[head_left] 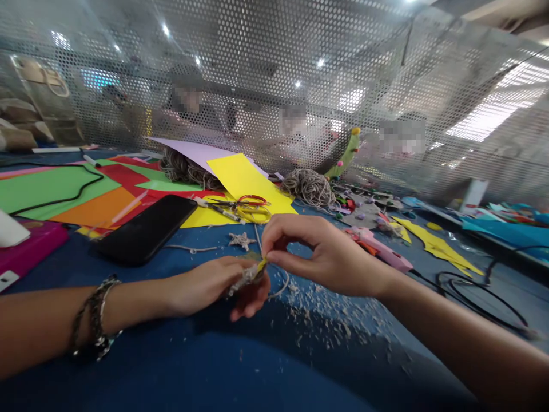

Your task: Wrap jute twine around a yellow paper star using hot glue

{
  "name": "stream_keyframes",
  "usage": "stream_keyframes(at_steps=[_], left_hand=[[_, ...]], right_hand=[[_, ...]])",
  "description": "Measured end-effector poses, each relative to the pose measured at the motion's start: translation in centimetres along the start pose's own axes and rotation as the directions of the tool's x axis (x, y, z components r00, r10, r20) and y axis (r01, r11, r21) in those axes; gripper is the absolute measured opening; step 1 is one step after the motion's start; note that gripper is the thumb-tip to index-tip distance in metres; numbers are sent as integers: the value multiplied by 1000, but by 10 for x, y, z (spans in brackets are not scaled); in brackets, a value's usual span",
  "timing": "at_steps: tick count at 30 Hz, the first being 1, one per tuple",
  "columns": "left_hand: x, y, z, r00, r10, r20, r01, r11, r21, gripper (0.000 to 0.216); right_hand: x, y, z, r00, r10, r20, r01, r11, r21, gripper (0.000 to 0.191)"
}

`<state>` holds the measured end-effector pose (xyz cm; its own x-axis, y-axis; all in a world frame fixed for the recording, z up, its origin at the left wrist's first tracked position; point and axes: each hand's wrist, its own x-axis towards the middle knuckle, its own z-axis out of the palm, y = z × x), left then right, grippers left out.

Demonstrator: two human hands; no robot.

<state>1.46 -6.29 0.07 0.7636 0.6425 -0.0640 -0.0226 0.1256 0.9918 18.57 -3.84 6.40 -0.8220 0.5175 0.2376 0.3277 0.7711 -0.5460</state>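
My left hand (218, 283) is curled around a small grey string-covered piece (244, 280) with a bit of yellow showing at its end. Thumb and forefinger of my right hand (309, 252) pinch the yellow tip (261, 265) of that piece. A thin grey cord (283, 284) loops down on the table beside the hands. Just beyond them lies a small grey star (241, 241) wrapped in string. Scissors with red and yellow handles (255, 212) rest on yellow paper (253, 177). My fingers partly hide the piece's shape.
Grey fibre scraps (330, 315) litter the blue table (206, 372). A black phone (148, 229) and coloured sheets (38, 189) lie left. Grey yarn (309, 187), a pink glue gun (386, 250) and a black cable (480, 303) sit right. A perforated metal screen (257, 57) stands behind.
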Motion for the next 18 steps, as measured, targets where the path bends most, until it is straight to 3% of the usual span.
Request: stream_keyframes(at_steps=[4,10,18], left_hand=[[0,-3,6,993,19,-116,0,988,156,11],[0,-6,10,996,44,-78,-25,971,236,14],[2,-6,11,996,2,-86,14,983,181,29]], right_hand=[[4,1,0,997,74,-19,-74,997,-19,10],[1,0,4,932,348,-97,-354,934,-47,14],[-5,-4,10,927,366,-84,-366,930,8,11]])
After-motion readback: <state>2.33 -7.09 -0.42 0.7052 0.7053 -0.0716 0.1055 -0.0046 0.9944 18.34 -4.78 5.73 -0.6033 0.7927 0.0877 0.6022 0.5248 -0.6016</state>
